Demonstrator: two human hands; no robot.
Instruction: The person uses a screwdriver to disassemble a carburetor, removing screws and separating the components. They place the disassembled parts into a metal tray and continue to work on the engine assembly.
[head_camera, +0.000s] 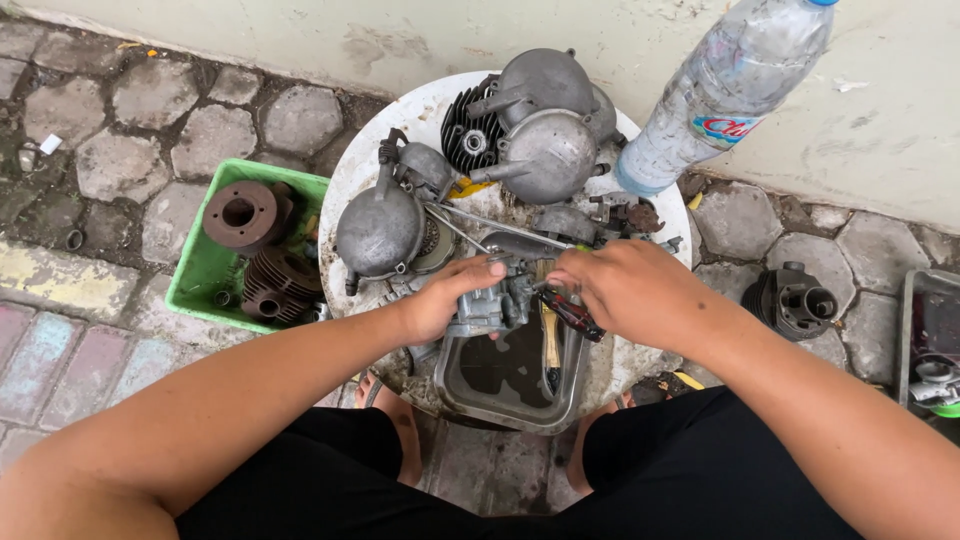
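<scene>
Metal, grimy, cast: small carburettor body (492, 305) sits in the left hand (440, 300), fingers wrapped round its side, held just above a rectangular metal tray (455, 385) of dark liquid. Right hand (630, 290) is clenched on a tool with a dark red handle (572, 312), tip end meeting the carburettor; a brush with a pale handle (549, 340) lies in the tray below.

Head view only. Judged handling: part looks dense for its size, rigid, lumpy with bosses and ports, likely oily and slippery from the liquid. Best hold is around the main block, as the left hand has it, not by thin levers or fittings that could bend.

Around it on the round white tabletop (350, 180): grey engine covers (545, 150), a finned black cylinder (470, 135), a rounded grey casing (380, 232). Green plastic bin (200, 275) at left holds rusty finned cylinders (275, 280). Clear plastic bottle (725, 90) leans on the wall. Another cylinder (795, 298) sits on the paving stones at right.
</scene>
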